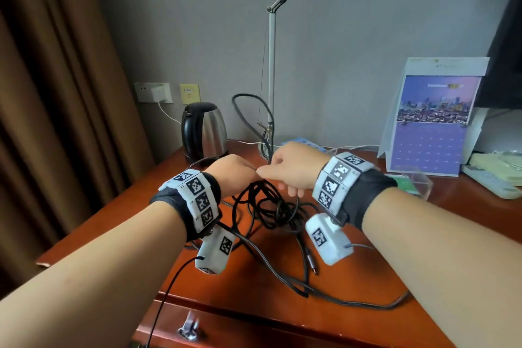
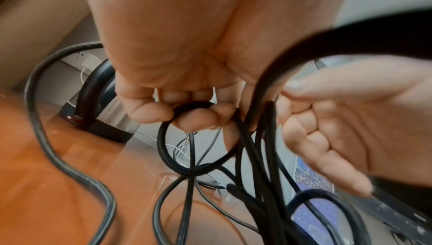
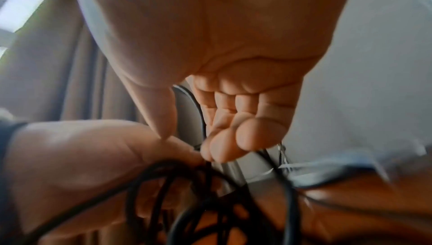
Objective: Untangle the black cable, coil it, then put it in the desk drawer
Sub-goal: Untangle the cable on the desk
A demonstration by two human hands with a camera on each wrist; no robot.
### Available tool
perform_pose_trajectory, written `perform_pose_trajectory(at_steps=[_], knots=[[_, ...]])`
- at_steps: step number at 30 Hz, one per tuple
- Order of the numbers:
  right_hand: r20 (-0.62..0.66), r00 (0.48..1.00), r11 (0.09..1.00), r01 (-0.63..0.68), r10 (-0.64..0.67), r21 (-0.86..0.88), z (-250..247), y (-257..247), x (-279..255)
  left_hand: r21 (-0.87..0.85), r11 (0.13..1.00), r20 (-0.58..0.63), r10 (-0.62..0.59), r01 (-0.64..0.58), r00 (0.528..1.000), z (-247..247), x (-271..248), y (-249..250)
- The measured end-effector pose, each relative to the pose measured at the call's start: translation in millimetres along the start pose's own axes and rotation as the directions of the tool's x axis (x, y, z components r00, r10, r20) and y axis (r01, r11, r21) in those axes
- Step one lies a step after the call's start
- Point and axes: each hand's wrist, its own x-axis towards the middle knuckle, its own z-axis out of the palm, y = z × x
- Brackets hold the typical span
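Note:
A tangled black cable (image 1: 271, 209) hangs in loops over the reddish wooden desk (image 1: 367, 271), its loose end with a plug (image 1: 313, 268) lying toward the front. My left hand (image 1: 233, 174) grips several strands of the cable (image 2: 196, 138) with curled fingers. My right hand (image 1: 285, 171) meets it knuckle to knuckle and pinches a strand of the cable (image 3: 205, 167) at its fingertips (image 3: 219, 149). The bundle is lifted a little above the desk. The drawer front with its metal handle (image 1: 189, 329) is at the bottom edge.
A steel kettle (image 1: 204, 130) stands at the back left, and a desk lamp arm (image 1: 271, 70) with its own dark cord rises behind my hands. A standing calendar (image 1: 432, 118) and a clear plastic holder (image 1: 409, 183) are at the right. A curtain (image 1: 50, 93) hangs left.

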Motion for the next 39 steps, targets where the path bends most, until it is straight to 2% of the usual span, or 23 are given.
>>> perform_pose_trajectory(at_steps=[3, 5, 9, 13, 17, 20, 22, 24, 28, 31, 33, 35, 39], knots=[[-0.03, 0.999, 0.985, -0.014, 0.019, 0.17, 15.4, 6.8, 3.0, -0.11, 0.994, 0.018, 0.0, 0.002, 1.0, -2.2, -0.1, -5.8], [-0.042, 0.998, 0.976, -0.029, 0.04, 0.216, 19.7, 8.3, 4.0, -0.23, 0.973, 0.045, 0.025, -0.014, 0.999, -3.2, 1.3, -10.8], [-0.125, 0.991, 0.961, -0.004, 0.04, 0.276, 17.9, 11.8, 4.6, -0.48, 0.877, 0.13, 0.101, -0.026, 0.986, -6.8, -0.5, -15.9], [-0.083, 0.996, 0.961, 0.043, -0.021, 0.272, 17.3, 10.9, 6.2, -0.547, 0.837, 0.211, 0.14, -0.002, 0.967, -12.8, -6.6, -14.4], [-0.239, 0.97, 0.969, 0.102, -0.046, 0.226, 15.2, 11.9, 13.7, -0.598, 0.801, 0.263, 0.188, 0.007, 0.946, -13.4, -8.1, -14.1], [-0.3, 0.949, 0.976, 0.147, -0.092, 0.163, 13.3, 12.0, 16.1, -0.63, 0.776, 0.226, 0.194, -0.008, 0.955, -12.5, -7.2, -11.6], [-0.345, 0.936, 0.965, 0.151, -0.069, 0.214, 10.4, 14.4, 17.3, -0.629, 0.777, 0.168, 0.163, -0.021, 0.972, -12.7, -5.2, -11.7], [-0.376, 0.927, 0.904, 0.163, -0.003, 0.396, 5.7, 21.3, 19.1, -0.616, 0.787, 0.09, 0.113, -0.034, 0.99, -13.4, -2.2, -14.0], [-0.365, 0.922, 0.69, 0.181, 0.13, 0.701, -0.6, 32.6, 22.7, -0.615, 0.786, -0.02, 0.064, -0.063, 0.998, -11.6, 3.5, -15.5], [-0.321, 0.913, 0.46, 0.178, 0.253, 0.87, -11.2, 34.2, 18.3, -0.621, 0.783, -0.016, 0.045, -0.045, 0.999, -9.2, 3.7, -17.1], [-0.298, 0.893, 0.346, 0.178, 0.336, 0.921, -20.6, 38.7, 14.3, -0.639, 0.769, 0.014, 0.02, -0.006, 1.0, -8.2, 2.7, -21.8], [-0.315, 0.856, 0.31, 0.194, 0.411, 0.931, -30.1, 46.7, 12.0, -0.644, 0.764, 0.033, -0.019, 0.036, 0.999, -7.6, 2.8, -27.1], [-0.412, 0.727, 0.348, 0.25, 0.549, 0.904, -48.3, 68.9, 13.6, -0.62, 0.778, 0.023, -0.106, 0.098, 0.994, -11.5, 1.1, -32.0]])
